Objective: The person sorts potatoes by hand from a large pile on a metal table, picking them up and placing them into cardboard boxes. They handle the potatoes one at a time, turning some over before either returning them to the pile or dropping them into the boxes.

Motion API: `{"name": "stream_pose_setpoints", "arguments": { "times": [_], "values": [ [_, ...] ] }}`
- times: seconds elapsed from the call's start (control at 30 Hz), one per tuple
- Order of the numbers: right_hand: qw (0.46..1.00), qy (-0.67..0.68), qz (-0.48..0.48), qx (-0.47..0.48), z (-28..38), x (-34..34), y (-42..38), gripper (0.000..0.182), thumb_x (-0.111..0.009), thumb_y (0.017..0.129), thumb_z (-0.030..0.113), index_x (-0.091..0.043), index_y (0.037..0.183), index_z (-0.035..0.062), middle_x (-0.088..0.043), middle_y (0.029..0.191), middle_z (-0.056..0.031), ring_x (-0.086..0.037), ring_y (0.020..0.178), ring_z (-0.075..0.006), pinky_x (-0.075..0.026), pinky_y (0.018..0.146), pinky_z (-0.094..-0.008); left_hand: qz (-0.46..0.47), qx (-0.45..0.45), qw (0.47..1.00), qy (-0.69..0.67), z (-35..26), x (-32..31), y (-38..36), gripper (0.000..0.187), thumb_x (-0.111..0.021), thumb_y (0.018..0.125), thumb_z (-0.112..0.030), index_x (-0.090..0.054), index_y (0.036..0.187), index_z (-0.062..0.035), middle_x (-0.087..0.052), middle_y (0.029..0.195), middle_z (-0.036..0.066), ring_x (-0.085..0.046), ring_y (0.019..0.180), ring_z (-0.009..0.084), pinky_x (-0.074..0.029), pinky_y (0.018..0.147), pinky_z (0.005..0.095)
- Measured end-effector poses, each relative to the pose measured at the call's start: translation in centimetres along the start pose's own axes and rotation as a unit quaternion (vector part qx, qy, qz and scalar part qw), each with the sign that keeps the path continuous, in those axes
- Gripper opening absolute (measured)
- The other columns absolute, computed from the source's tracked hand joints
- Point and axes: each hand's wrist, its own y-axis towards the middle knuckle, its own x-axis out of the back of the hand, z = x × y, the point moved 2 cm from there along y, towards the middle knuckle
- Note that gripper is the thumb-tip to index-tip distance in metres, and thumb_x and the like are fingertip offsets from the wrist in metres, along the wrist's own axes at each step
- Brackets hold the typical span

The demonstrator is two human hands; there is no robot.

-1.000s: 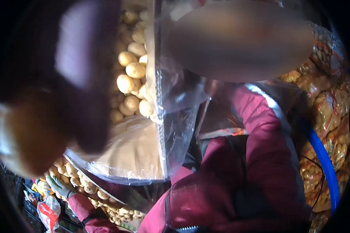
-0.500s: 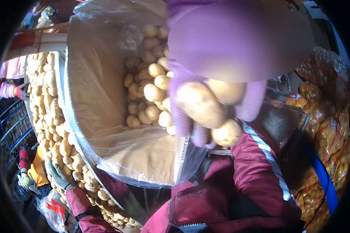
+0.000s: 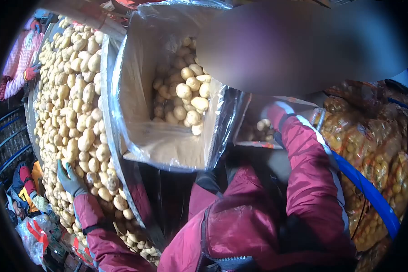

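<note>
My left hand [image 3: 71, 181], in a grey-green glove, lies on a broad bed of loose potatoes [image 3: 84, 143]. Its thumb and fingers are apart, with nothing in its grasp. On the right, my right arm reaches forward. My right hand [image 3: 276, 113] is smeared by motion over a smaller open box [image 3: 254, 144], near some dim potatoes [image 3: 262, 127] in it. Its fingers cannot be made out. Between my arms stands a carton lined with clear plastic [image 3: 177, 152], with a heap of potatoes [image 3: 186, 97] at its far right.
A grey metal edge [image 3: 111, 106] separates the potato bed from the carton. Net bags of potatoes [image 3: 381, 172] are piled at right, behind a blue band [image 3: 367, 192]. Across the bed, a co-worker's gloved hand [image 3: 31, 71] touches its edge. A blurred patch covers the upper right.
A purple-gloved hand holding potatoes close to the camera is no longer visible. My right hand now shows over the smaller box. The view has shifted, showing more of the potato bed.
</note>
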Motion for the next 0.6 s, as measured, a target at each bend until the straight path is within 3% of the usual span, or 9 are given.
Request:
{"name": "stream_pose_setpoints", "arguments": {
  "times": [0.13, 0.2, 0.23, 0.3, 0.33, 0.37, 0.43, 0.5, 0.6],
  "values": [
    [0.999, 0.042, -0.005, -0.009, 0.0, 2.1, -10.2, 0.036, -0.079, 0.088, 0.032, -0.075, 0.109, 0.0029, -0.073, 0.098, -0.0143, -0.074, 0.087, -0.0260, -0.061, 0.062, -0.0423, -0.006, 0.007, 1.000, 0.013, -1.2, 0.1, 0.0, 0.049, -0.062, 0.106, -0.031, -0.060, 0.144, 0.0009, -0.064, 0.141, 0.021, -0.060, 0.130, 0.0332, -0.045, 0.112, 0.0419],
    [0.972, 0.234, -0.032, 0.007, 0.0, 2.8, -15.8, 0.043, -0.081, 0.088, 0.035, -0.073, 0.119, 0.0059, -0.071, 0.109, -0.0120, -0.072, 0.090, -0.0252, -0.063, 0.069, -0.0439, -0.014, 0.008, 1.000, 0.005, -1.8, 0.2, 0.0, 0.049, -0.062, 0.105, -0.031, -0.061, 0.143, -0.0003, -0.064, 0.139, 0.021, -0.060, 0.129, 0.0336, -0.046, 0.112, 0.0425],
    [0.972, 0.232, -0.042, 0.006, -1.1, 2.2, -16.5, 0.043, -0.081, 0.088, 0.035, -0.073, 0.119, 0.0059, -0.071, 0.109, -0.0120, -0.072, 0.090, -0.0252, -0.063, 0.069, -0.0439, -0.016, 0.014, 1.000, 0.000, -2.1, 0.3, -0.2, 0.048, -0.062, 0.105, -0.030, -0.061, 0.143, -0.0007, -0.064, 0.139, 0.021, -0.060, 0.129, 0.0340, -0.046, 0.111, 0.0426],
    [0.893, 0.424, -0.049, 0.139, -3.7, 0.5, -16.1, 0.046, -0.080, 0.090, 0.036, -0.070, 0.125, 0.0087, -0.071, 0.108, -0.0068, -0.071, 0.088, -0.0240, -0.064, 0.068, -0.0464, -0.023, 0.011, 1.000, -0.016, -2.8, 0.6, -0.2, 0.049, -0.064, 0.103, -0.031, -0.062, 0.143, -0.0021, -0.064, 0.137, 0.021, -0.061, 0.127, 0.0360, -0.047, 0.110, 0.0449],
    [0.859, 0.439, -0.085, 0.250, -3.7, 0.2, -17.4, 0.047, -0.077, 0.094, 0.034, -0.064, 0.133, 0.0108, -0.070, 0.107, -0.0060, -0.072, 0.085, -0.0234, -0.063, 0.059, -0.0437, -0.027, 0.010, 1.000, -0.011, -2.7, 0.6, -0.2, 0.049, -0.065, 0.102, -0.031, -0.062, 0.142, -0.0023, -0.065, 0.137, 0.022, -0.061, 0.126, 0.0367, -0.047, 0.110, 0.0454],
    [0.859, 0.433, -0.094, 0.258, -3.0, 0.7, -19.6, 0.047, -0.077, 0.094, 0.034, -0.064, 0.133, 0.0108, -0.070, 0.107, -0.0060, -0.072, 0.085, -0.0234, -0.063, 0.059, -0.0437, -0.032, 0.011, 0.999, -0.004, -2.4, 0.3, -0.2, 0.049, -0.066, 0.101, -0.031, -0.063, 0.141, -0.0024, -0.065, 0.137, 0.022, -0.062, 0.126, 0.0373, -0.047, 0.109, 0.0459],
    [0.760, 0.560, -0.136, 0.301, -0.4, 3.0, -26.5, 0.047, -0.074, 0.098, 0.030, -0.059, 0.137, 0.0105, -0.070, 0.103, -0.0093, -0.073, 0.076, -0.0234, -0.060, 0.050, -0.0378, -0.055, 0.004, 0.998, -0.010, -2.2, 0.1, -0.3, 0.048, -0.068, 0.099, -0.031, -0.063, 0.138, -0.0031, -0.066, 0.130, 0.023, -0.063, 0.121, 0.0391, -0.048, 0.107, 0.0480],
    [0.703, 0.548, -0.240, 0.384, 2.5, 6.0, -34.4, 0.048, -0.075, 0.097, 0.026, -0.055, 0.137, 0.0091, -0.070, 0.096, -0.0137, -0.072, 0.065, -0.0259, -0.058, 0.048, -0.0360, -0.059, -0.008, 0.998, -0.012, -2.4, 0.3, -0.3, 0.048, -0.069, 0.099, -0.032, -0.063, 0.138, -0.0042, -0.066, 0.129, 0.022, -0.063, 0.120, 0.0392, -0.048, 0.106, 0.0485],
    [0.602, 0.558, -0.390, 0.418, 5.2, 10.1, -39.5, 0.043, -0.074, 0.099, 0.025, -0.054, 0.131, 0.0066, -0.069, 0.086, -0.0150, -0.069, 0.055, -0.0274, -0.058, 0.047, -0.0375, -0.076, -0.009, 0.997, 0.008, -2.3, 0.2, -0.3, 0.052, -0.069, 0.098, -0.035, -0.062, 0.141, -0.0064, -0.066, 0.131, 0.020, -0.062, 0.122, 0.0378, -0.048, 0.106, 0.0482]
  ]
}}
